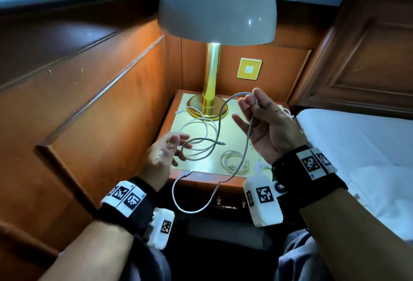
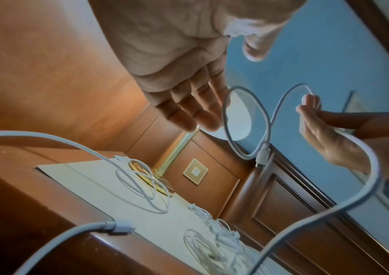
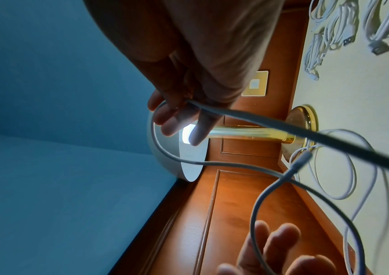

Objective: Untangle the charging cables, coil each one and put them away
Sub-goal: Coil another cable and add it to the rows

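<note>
A grey charging cable [image 1: 220,120] hangs from my raised right hand [image 1: 248,106], which holds it between its fingertips above the nightstand [image 1: 176,124]. One end curls into a loop beside my left hand [image 1: 176,146] and ends in a plug [image 1: 221,143]. The other end sags in front of the nightstand, its plug [image 1: 187,172] at the front edge. My left hand is flat and empty, with its fingers [image 2: 189,111] straight beside the loop [image 2: 226,119]. In the right wrist view, the cable [image 3: 254,210] leaves the fingers [image 3: 184,111].
A loose white cable [image 1: 201,124] lies by the brass lamp base [image 1: 207,106]. A coiled white cable [image 1: 234,161] and a small bundle [image 1: 261,165] sit near the front right. Wood panelling stands on the left, and a white bed [image 1: 357,137] lies on the right.
</note>
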`<action>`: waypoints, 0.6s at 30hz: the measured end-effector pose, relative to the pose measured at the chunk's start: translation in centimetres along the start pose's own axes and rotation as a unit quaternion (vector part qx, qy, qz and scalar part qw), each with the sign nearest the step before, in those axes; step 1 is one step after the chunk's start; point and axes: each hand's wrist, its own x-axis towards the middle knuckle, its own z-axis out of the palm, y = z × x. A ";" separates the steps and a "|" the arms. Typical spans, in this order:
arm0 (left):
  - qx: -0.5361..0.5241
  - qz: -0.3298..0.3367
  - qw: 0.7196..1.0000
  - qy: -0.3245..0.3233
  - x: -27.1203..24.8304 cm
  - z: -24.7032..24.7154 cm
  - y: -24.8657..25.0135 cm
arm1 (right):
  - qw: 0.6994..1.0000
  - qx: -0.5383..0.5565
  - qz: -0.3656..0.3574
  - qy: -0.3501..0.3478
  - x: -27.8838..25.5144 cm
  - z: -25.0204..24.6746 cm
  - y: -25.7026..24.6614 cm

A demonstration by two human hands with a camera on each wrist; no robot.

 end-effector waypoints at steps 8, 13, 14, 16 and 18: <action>-0.082 0.005 0.997 -0.003 -4.5 3.9 3.1 | 0.996 -0.045 -0.012 0.078 -7.1 0.5 -3.7; -0.315 -0.102 0.943 -0.016 -6.0 5.6 6.4 | 0.987 -0.140 -0.016 0.080 -12.6 -0.1 -8.6; -0.338 -0.110 0.934 -0.034 -6.2 6.1 6.8 | 0.981 -0.180 -0.010 0.077 -13.8 -0.5 -9.6; -0.360 -0.118 0.923 -0.071 -6.5 7.2 7.5 | 0.961 -0.263 0.006 0.087 -16.2 -1.6 -10.9; -0.367 -0.124 0.916 -0.105 -6.7 8.6 8.0 | 0.930 -0.346 0.036 0.116 -18.0 -3.2 -11.2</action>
